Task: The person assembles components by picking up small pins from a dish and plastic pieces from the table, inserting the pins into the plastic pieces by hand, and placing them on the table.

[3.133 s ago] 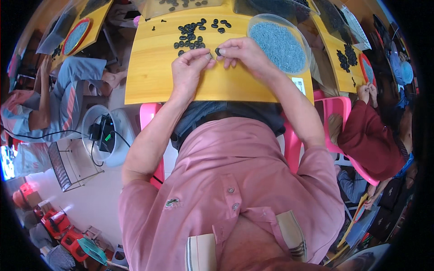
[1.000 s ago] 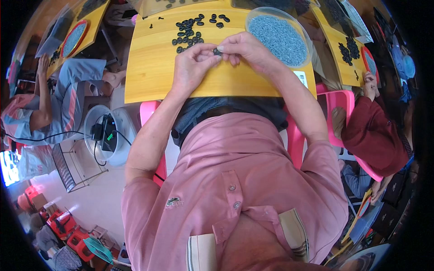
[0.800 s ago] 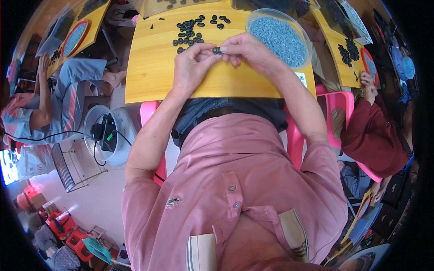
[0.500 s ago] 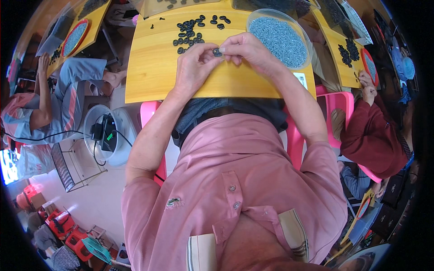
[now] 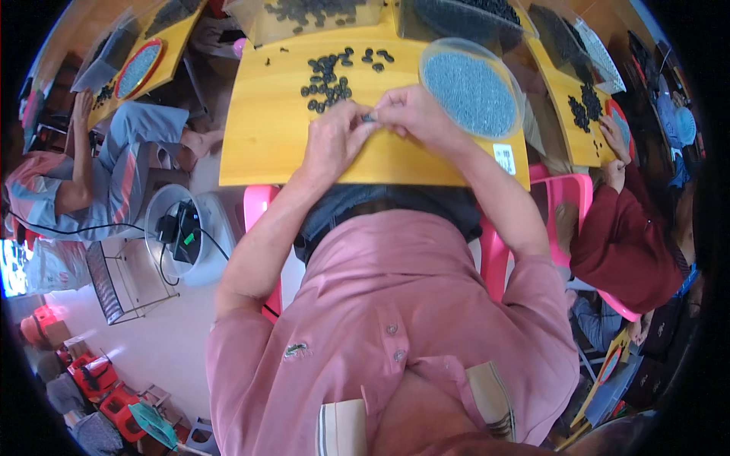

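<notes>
The left hand and right hand meet fingertip to fingertip, pinched together on a small dark part held between them above the yellow surface. Loose dark parts lie just beyond the left hand; a round dish of grey bits sits beside the right.

Yellow wooden table over a pale floor — pink plastic chair beneath.

Bare yellow board lying open left of fingers; black parts pile crowding just beyond; round tray blocking right.
</notes>
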Demonstrator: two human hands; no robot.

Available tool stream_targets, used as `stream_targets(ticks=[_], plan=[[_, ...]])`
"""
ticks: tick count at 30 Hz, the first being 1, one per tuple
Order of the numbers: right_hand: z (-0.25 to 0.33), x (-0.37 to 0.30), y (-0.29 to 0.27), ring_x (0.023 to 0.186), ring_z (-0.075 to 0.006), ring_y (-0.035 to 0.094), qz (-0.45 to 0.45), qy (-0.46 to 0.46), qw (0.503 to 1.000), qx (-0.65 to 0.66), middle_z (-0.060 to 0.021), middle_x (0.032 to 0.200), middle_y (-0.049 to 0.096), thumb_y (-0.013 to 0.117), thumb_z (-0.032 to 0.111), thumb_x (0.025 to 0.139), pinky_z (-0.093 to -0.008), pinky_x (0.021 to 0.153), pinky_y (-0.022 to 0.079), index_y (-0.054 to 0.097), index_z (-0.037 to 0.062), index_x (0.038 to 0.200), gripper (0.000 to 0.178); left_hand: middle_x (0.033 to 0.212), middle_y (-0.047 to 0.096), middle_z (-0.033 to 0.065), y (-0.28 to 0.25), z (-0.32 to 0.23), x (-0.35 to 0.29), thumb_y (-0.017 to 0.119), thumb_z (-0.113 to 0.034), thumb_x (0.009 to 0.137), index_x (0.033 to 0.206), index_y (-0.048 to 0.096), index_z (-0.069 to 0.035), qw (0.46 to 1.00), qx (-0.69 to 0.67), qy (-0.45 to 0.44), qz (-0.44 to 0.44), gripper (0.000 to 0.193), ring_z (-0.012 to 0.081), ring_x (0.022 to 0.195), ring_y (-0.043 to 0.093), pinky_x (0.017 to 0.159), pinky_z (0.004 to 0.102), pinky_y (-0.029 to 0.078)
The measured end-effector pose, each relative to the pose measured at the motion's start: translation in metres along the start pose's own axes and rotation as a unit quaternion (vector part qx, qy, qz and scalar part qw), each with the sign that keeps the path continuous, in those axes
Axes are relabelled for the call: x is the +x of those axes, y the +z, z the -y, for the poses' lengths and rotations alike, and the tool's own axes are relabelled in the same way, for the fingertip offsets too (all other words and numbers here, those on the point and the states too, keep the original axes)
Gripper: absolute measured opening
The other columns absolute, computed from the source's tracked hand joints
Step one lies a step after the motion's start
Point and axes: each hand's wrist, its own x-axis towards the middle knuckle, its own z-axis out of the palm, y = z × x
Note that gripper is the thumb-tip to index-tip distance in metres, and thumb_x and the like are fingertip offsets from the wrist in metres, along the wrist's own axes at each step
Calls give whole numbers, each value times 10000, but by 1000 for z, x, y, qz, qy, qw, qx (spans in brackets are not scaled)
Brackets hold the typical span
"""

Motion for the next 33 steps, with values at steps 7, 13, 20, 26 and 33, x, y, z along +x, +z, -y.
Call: stream_targets(ticks=[7, 13, 20, 26, 33], plan=[[7, -10, 2, 488, -54, 483, -5, 28, 1000, -6, 4, 611, 575, 688, 197, 799, -223, 438, 341, 665, 35, 757, 169, 782, 674, 136, 0, 0, -4, 787, -156, 833, 978, 701, -1, 999, -2, 29, 18, 228, 238, 668, 668, 603, 331, 544], [6, -6, -2, 487, -61, 500, 6, 22, 1000, -9, -3, 617, 590, 681, 192, 806, -230, 433, 349, 674, 35, 769, 162, 788, 661, 112, 1, -2, -1, 795, -135, 811, 1015, 696, -9, 999, -30, 24, 2, 259, 210, 659, 643, 606, 323, 530], [50, 19, -38, 541, -99, 610, 52, -21, 991, -119, -56, 684, 671, 637, 101, 799, -247, 479, 452, 676, 21, 778, 92, 721, 605, 78, 0, -6, 3, 840, -198, 760, 968, 647, -38, 998, -26, -39, 40, 326, 191, 601, 583, 573, 334, 495], [123, 78, -50, 716, -96, 663, -131, -259, 957, -1, -56, 783, 707, 691, 151, 889, -231, 649, 494, 716, -10, 990, 191, 686, 596, 114, -3, -10, -9, 768, -307, 833, 757, 631, -33, 984, -2, 47, 173, 316, 259, 595, 600, 564, 369, 482], [41, 86, -26, 741, -203, 708, -58, -144, 885, -439, -99, 810, 728, 681, 114, 816, -337, 703, 534, 728, 42, 934, 146, 745, 626, 134, 4, -5, -14, 734, -297, 837, 786, 629, -42, 967, 42, 139, 209, 280, 346, 734, 631, 642, 441, 488]])
